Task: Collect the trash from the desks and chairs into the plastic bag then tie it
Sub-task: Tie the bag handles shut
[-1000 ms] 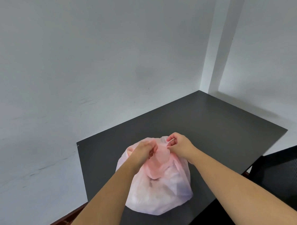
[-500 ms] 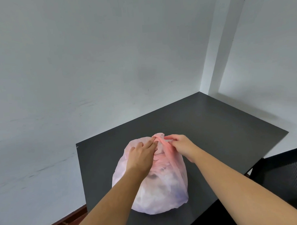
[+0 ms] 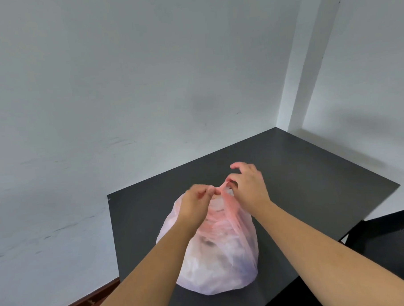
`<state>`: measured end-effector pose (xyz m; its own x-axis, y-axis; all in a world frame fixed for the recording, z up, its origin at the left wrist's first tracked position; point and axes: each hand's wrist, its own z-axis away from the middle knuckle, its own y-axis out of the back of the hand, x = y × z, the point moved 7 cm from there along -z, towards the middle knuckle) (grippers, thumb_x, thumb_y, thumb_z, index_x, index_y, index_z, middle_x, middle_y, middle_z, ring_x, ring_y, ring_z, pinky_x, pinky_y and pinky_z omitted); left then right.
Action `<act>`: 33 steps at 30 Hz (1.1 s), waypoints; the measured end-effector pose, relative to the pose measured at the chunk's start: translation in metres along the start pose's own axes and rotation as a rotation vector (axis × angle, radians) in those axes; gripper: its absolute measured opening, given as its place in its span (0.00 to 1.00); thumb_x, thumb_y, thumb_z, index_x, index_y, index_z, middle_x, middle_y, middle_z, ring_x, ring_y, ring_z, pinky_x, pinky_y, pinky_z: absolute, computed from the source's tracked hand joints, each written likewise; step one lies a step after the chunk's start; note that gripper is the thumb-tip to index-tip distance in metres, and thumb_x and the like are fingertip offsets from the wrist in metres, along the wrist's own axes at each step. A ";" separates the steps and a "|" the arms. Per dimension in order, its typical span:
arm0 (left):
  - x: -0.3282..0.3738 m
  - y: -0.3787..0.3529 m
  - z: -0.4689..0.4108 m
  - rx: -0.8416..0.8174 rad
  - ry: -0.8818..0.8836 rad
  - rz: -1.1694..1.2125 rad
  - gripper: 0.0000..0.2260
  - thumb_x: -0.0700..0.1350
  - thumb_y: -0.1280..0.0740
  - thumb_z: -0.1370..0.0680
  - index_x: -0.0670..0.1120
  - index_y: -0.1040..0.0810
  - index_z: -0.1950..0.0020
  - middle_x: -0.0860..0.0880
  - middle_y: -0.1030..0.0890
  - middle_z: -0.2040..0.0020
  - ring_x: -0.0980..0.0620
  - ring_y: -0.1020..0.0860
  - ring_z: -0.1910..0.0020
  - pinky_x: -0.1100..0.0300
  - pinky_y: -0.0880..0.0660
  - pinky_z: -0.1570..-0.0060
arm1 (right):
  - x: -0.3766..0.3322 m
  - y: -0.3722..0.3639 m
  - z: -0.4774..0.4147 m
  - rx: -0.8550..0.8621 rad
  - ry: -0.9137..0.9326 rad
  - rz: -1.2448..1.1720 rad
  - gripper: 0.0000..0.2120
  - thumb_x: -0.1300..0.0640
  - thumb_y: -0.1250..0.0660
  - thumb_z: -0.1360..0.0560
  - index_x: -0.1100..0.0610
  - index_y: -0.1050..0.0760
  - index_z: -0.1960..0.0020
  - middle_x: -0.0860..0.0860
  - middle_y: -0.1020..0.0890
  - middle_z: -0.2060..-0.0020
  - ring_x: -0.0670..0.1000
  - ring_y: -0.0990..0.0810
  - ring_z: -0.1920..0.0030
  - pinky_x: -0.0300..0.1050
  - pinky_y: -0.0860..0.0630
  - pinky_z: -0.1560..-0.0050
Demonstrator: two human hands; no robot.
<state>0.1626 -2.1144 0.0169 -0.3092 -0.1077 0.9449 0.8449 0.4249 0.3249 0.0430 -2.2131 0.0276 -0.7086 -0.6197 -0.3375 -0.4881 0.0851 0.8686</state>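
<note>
A pale grey-white painted wall (image 3: 124,86) fills the left and far side, marked with faint dark scuffs (image 3: 117,141) and a dim grey smudge (image 3: 206,106). A square white column (image 3: 308,55) stands in the far right corner, with a second white wall (image 3: 378,75) to its right. A reddish-brown wooden skirting strip (image 3: 87,303) runs along the near left.

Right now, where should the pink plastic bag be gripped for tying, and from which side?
At the twisted handle strips on top, from above, one hand per side. The pink plastic bag sits bulging on the desk; only its gathered top is narrow enough to pinch, where the left hand and right hand pinch it.
</note>
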 end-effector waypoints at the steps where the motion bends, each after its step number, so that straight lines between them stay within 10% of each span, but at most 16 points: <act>1: 0.002 0.003 -0.001 0.035 0.031 0.073 0.15 0.42 0.39 0.20 0.48 0.15 0.60 0.56 0.17 0.57 0.63 0.22 0.54 0.69 0.29 0.53 | -0.005 0.008 0.001 0.092 0.048 0.069 0.11 0.58 0.38 0.26 0.56 0.16 0.58 0.52 0.24 0.37 0.55 0.29 0.36 0.49 0.36 0.37; 5: -0.018 0.012 -0.005 0.108 0.181 0.166 0.16 0.46 0.40 0.20 0.49 0.15 0.61 0.52 0.15 0.57 0.51 0.20 0.52 0.58 0.25 0.49 | -0.014 0.020 0.008 0.305 0.193 0.209 0.17 0.53 0.41 0.28 0.56 0.20 0.71 0.55 0.20 0.39 0.57 0.26 0.37 0.52 0.39 0.35; 14: -0.090 0.059 0.007 0.395 0.575 -0.043 0.16 0.48 0.41 0.22 0.49 0.22 0.67 0.50 0.25 0.68 0.47 0.27 0.64 0.37 0.33 0.36 | 0.042 -0.002 0.027 0.002 0.011 0.488 0.05 0.59 0.23 0.39 0.54 0.18 0.64 0.52 0.20 0.49 0.56 0.24 0.40 0.60 0.43 0.32; 22: -0.127 0.077 0.015 0.402 0.808 -0.029 0.09 0.42 0.36 0.23 0.42 0.24 0.63 0.46 0.28 0.65 0.48 0.30 0.67 0.57 0.29 0.62 | 0.056 -0.021 0.040 -0.219 -0.043 0.610 0.09 0.54 0.35 0.26 0.50 0.19 0.47 0.48 0.29 0.42 0.53 0.34 0.36 0.58 0.49 0.27; 29: -0.115 0.081 0.005 0.325 0.613 -0.100 0.12 0.45 0.38 0.22 0.47 0.19 0.63 0.51 0.23 0.62 0.53 0.28 0.65 0.61 0.31 0.63 | 0.067 -0.014 0.040 -0.292 -0.180 0.524 0.08 0.55 0.36 0.25 0.46 0.21 0.48 0.47 0.27 0.45 0.51 0.28 0.43 0.52 0.39 0.34; 33: -0.070 0.091 -0.012 0.293 0.351 -0.144 0.11 0.47 0.34 0.23 0.44 0.16 0.60 0.49 0.20 0.62 0.50 0.27 0.63 0.59 0.29 0.59 | 0.066 0.007 0.017 -0.324 -0.319 -0.080 0.09 0.54 0.32 0.26 0.45 0.23 0.64 0.47 0.22 0.56 0.49 0.23 0.57 0.43 0.28 0.54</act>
<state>0.2662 -2.0791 -0.0188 -0.2052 -0.4596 0.8641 0.6304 0.6133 0.4759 -0.0157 -2.2398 0.0055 -0.8212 -0.3389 -0.4592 -0.3997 -0.2328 0.8866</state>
